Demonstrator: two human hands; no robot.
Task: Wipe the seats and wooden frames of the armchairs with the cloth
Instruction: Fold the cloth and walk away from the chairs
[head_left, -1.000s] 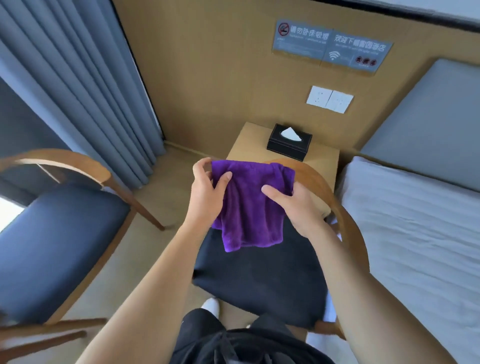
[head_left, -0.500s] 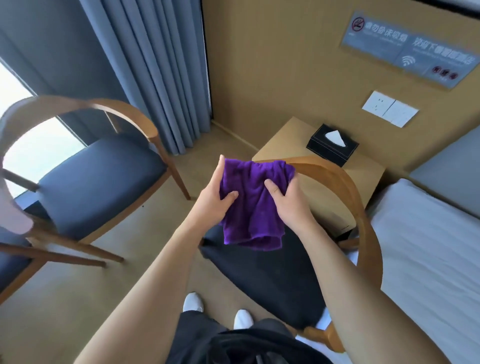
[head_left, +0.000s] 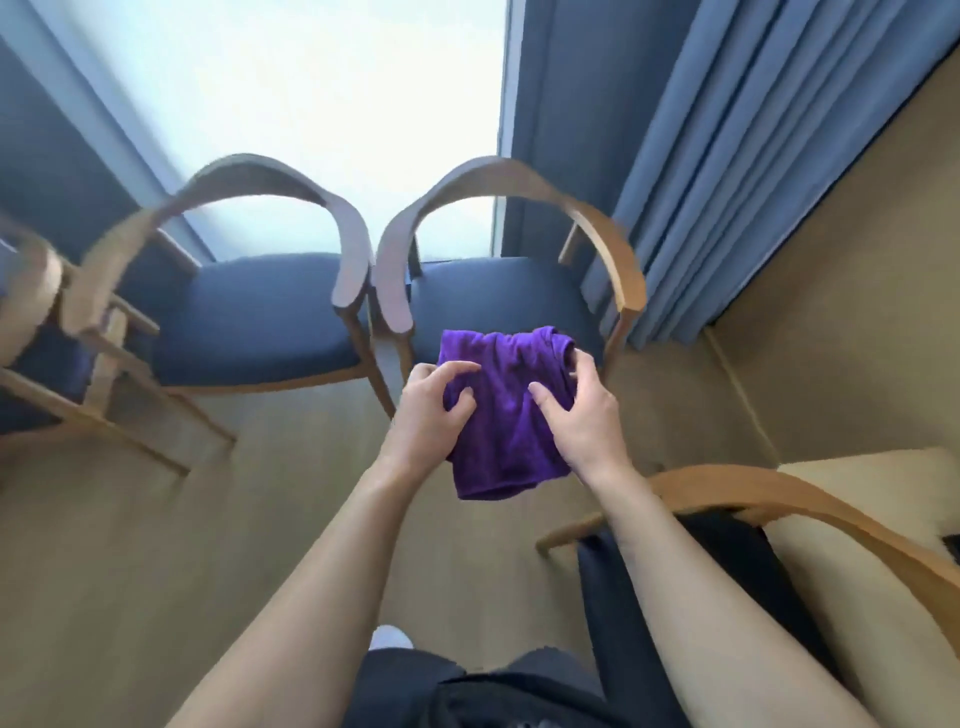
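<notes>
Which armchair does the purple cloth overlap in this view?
The armchair beside the curtain, rightmost at the window: the purple cloth, held by left hand and right hand, covers its seat's front edge. The others stand clear.

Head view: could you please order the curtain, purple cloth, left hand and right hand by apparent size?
1. curtain, though it hangs farther from the camera
2. purple cloth
3. left hand and right hand: they look alike, so unranked

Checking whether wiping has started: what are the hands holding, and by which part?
The purple cloth: the left hand grips its left edge, the right hand its right edge.
</notes>
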